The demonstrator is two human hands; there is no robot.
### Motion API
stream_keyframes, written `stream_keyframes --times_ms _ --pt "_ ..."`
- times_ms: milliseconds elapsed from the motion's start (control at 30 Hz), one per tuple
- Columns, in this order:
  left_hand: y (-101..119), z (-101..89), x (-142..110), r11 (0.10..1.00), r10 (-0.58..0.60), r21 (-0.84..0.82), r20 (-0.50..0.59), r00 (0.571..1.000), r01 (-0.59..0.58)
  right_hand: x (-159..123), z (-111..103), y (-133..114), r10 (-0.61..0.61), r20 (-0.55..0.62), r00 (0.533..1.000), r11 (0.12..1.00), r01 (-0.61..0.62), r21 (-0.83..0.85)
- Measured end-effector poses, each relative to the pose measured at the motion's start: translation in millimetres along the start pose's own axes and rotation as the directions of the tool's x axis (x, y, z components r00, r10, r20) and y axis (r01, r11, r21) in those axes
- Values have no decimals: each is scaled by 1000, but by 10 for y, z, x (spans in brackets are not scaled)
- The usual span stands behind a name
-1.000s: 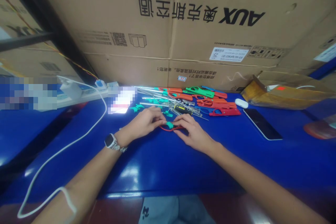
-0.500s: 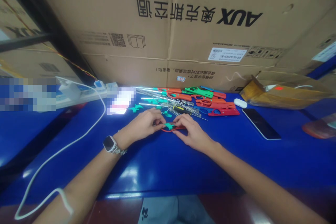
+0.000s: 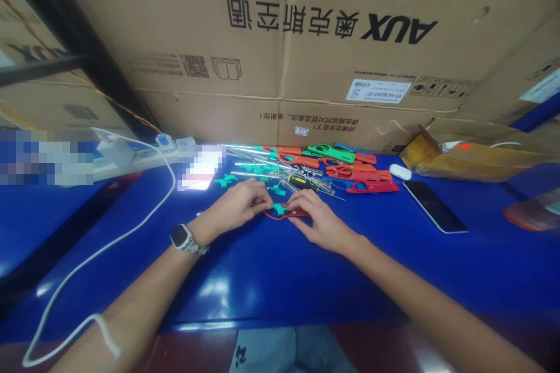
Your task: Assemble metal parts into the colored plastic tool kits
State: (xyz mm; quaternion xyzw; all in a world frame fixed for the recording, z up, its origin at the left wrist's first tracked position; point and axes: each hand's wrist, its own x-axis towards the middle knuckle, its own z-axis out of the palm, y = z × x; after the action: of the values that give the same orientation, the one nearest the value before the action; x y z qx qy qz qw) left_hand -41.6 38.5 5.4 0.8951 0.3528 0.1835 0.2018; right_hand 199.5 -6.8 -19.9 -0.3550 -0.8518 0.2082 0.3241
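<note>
A red lighter handle shell (image 3: 276, 217) lies at the middle of the blue table, with a teal trigger piece (image 3: 278, 210) set in its loop. My right hand (image 3: 321, 221) is closed around the shell's right end, thumb below and fingers above. From the other side my left hand (image 3: 240, 204), wearing a watch, pinches at the left end of the trigger piece and shell. Its fingertips hide the exact contact. Just behind the hands are more teal trigger pieces (image 3: 226, 180), a yellow-and-black screwdriver handle (image 3: 296, 182) and thin metal rods.
Orange and red lighter shells (image 3: 371, 179) and a green one (image 3: 332, 153) are piled at the back against a large cardboard box (image 3: 306, 70). A phone (image 3: 435, 206), a white earphone case (image 3: 400, 172) and an opened carton (image 3: 476, 157) stand right. A white cable (image 3: 100, 250) loops at left.
The teal trigger piece and the red shell's loop have shifted slightly left, along with my left fingertips. My right hand stays almost where it was.
</note>
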Motion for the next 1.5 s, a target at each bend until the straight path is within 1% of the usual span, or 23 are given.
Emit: stream_keyframes --times_ms 200,367,567,733,833,967,1067,1133,1233,1367,1500 --pt "-31 16 14 998 53 -43 0 999 -52 4 -18 -6 0 18 1000 1000 -1 28" --pt "14 33 16 996 55 -72 -14 998 -55 2 -23 -42 20 15 1000 1000 -20 22" --pt "63 102 10 992 48 -119 -34 998 -52 14 -40 -112 69 29 997 993 -66 -94" --pt "74 188 20 993 44 -112 -28 999 -47 75 11 -134 126 -69 990 966 -138 -218" --pt "97 193 7 995 12 -95 -19 1000 -14 113 60 -139 140 -68 988 965 -151 -215" --pt "167 151 -25 996 -85 -24 -40 996 84 135 104 -138 152 -65 986 973 -161 -168" --pt "247 133 -18 990 -124 66 1 992 124 139 119 -124 117 -77 990 979 -128 -158" --pt "292 139 6 983 -163 92 32 986 159 142 124 -113 98 -83 992 982 -110 -150" --pt "321 164 42 971 -214 118 41 976 207 146 126 -102 88 -80 993 985 -99 -138" --pt "295 199 49 971 -207 133 49 977 199 150 126 -104 77 -87 993 988 -88 -128" --pt "284 216 29 978 -173 128 72 982 163 154 137 -114 65 -136 989 988 -83 -132"
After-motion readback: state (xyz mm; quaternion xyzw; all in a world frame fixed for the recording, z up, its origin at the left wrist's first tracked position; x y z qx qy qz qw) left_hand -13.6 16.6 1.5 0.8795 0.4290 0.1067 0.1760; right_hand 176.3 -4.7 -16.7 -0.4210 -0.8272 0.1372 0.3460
